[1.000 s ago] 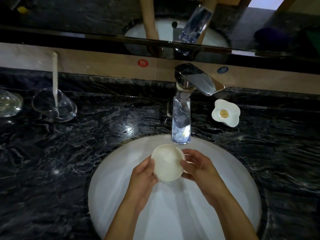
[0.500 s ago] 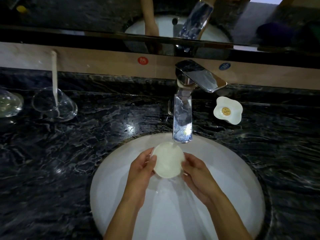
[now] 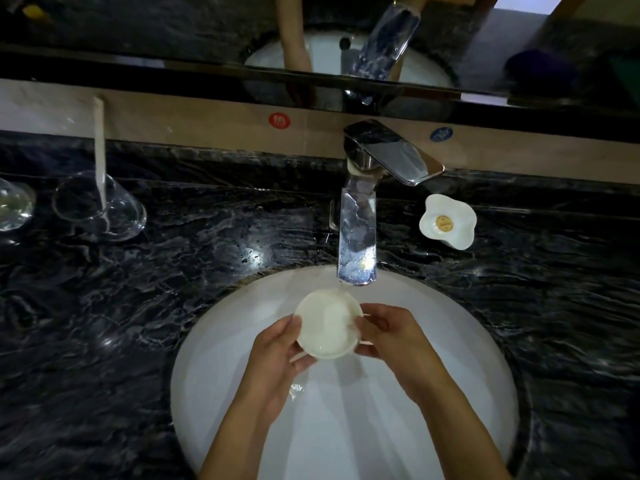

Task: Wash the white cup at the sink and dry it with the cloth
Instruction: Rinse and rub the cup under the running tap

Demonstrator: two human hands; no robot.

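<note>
Both hands gripping round glossy white cup [image 3: 327, 323], under chrome faucet [image 3: 356, 251]

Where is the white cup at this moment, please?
In the head view, the cup is held between the left hand and right hand, over the sink, just below the faucet spout.

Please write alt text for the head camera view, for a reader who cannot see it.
Two bare hands, left hand and right hand, hold a white cup under a chrome faucet over a white sink set in a dark marble counter.
</note>
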